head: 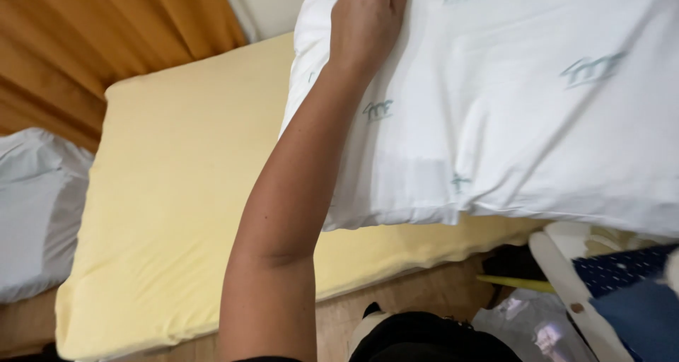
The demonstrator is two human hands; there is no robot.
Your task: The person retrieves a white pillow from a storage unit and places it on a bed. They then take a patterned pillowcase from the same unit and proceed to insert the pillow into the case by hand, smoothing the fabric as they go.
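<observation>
Showing one moment at a bedside, listed from the nearest things to the farthest.

Foreground, bottom edge: dark clothing (431, 337) is filling the lower middle; a crumpled clear plastic bag (527, 327) is lying just to its right on the wooden floor (417, 291).
Lower right corner: a white frame (566, 284) is slanting across, with dark blue dotted fabric (626, 266) and plain blue cloth (640, 319) lying against it; a thin yellow stick (513, 283) is poking out beside them.
Arm: a bare forearm is rising from the bottom edge toward the top middle.
Left hand (364, 22): it is lying back-up on the pillow's upper left part, fingers reaching past the top edge; how far they are closing on the fabric cannot be told.
Right hand: it is not appearing in this view.
Pillow (516, 114): white with small green marks, it is resting on the right half of the mattress and overhanging its near edge.
Mattress (177, 192): covered in pale yellow, it is taking up the centre and left.
Far left: a second white pillow (32, 213) is lying beside the mattress.
Background: an orange curtain (92, 30) is hanging behind, beside a pale wall (283, 1).
</observation>
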